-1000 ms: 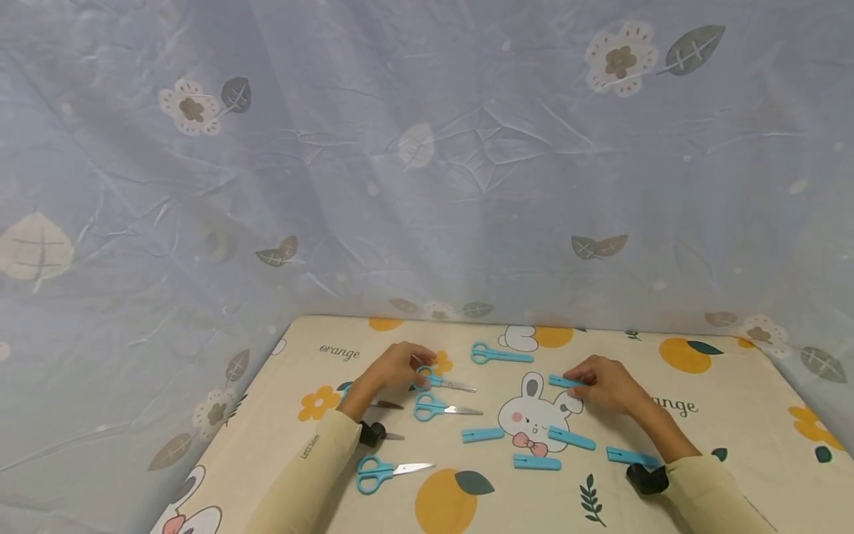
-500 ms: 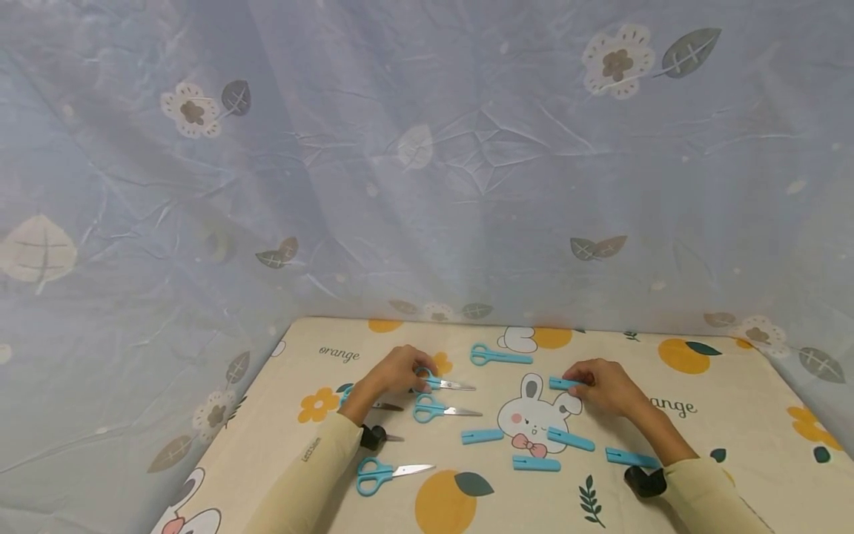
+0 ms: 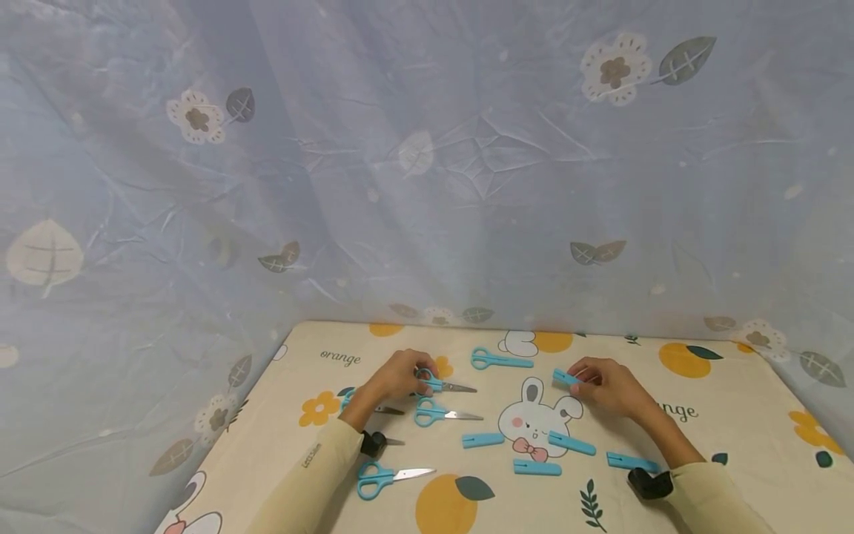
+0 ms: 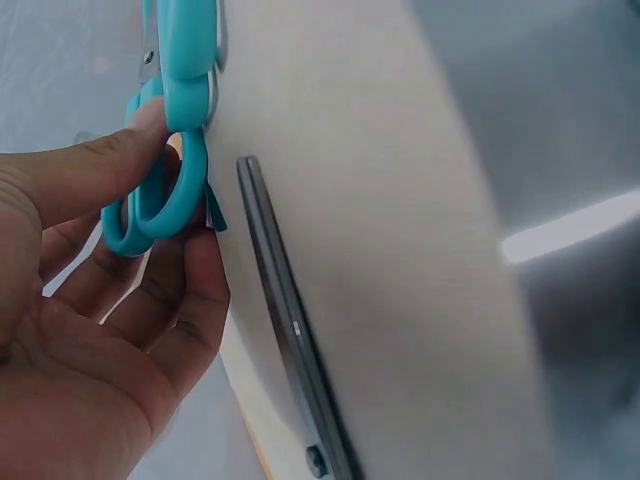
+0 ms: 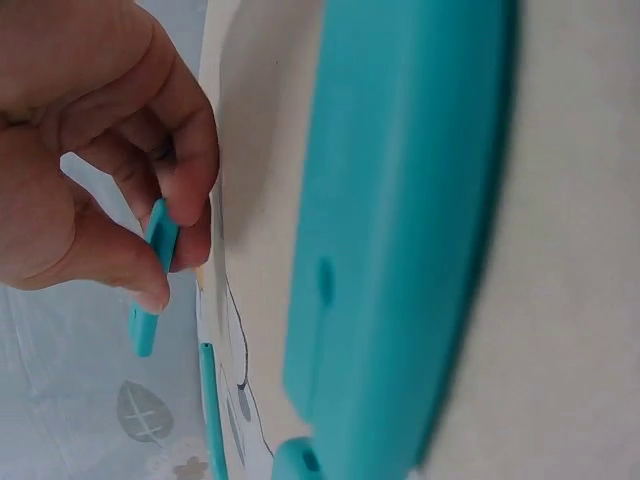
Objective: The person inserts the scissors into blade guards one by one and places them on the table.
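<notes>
Pinching scissors [image 3: 437,386] by the handles, the left hand [image 3: 400,377] faces the right hand [image 3: 608,386], which pinches a cap [image 3: 564,377] above the tabletop [image 3: 747,404].

Person wears pale yellow long sleeves, 1 left sleeve [image 3: 303,478], 1 right sleeve [image 3: 714,500], plain cuffs. Small dark lettering [image 3: 311,455] along left forearm, too small to read surely. 2 chunky black wrist units: left unit [image 3: 375,444], right unit [image 3: 649,484].

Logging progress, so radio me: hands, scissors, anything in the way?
Left hand pinching scissors, blades bare. Right hand pinching cap, apart. Nothing visible between blades and cap.
</notes>
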Demonstrator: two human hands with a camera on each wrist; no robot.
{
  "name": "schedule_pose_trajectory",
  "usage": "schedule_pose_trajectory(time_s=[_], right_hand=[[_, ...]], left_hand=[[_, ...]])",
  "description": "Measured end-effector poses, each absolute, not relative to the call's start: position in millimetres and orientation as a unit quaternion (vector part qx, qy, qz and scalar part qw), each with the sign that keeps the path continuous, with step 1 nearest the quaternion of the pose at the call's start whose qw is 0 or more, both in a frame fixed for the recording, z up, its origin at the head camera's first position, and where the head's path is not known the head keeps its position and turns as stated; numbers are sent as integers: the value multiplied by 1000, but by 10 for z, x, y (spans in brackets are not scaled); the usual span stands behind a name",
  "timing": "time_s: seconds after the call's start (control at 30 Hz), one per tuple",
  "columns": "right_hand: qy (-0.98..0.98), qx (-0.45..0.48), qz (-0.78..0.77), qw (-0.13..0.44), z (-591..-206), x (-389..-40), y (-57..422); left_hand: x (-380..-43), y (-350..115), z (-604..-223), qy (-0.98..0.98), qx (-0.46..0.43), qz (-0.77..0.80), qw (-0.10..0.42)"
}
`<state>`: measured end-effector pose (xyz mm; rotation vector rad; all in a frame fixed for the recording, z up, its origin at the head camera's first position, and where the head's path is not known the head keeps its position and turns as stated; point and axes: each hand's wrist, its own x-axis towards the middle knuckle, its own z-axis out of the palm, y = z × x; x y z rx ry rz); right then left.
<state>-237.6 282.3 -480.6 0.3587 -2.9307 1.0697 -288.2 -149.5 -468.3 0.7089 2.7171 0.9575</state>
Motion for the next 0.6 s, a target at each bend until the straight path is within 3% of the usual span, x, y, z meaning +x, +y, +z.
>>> schedule_pose_trajectory(time_s=[0.3, 0.6], right_hand=[[-899, 57, 431, -43, -4787, -2324, 2843], [-852, 11, 510, -117, -4742, -2313, 2858]], left_hand=[[-2841, -1480, -4704, 907, 241, 336, 76], [-2852, -1497, -4684, 868, 206, 432, 130]])
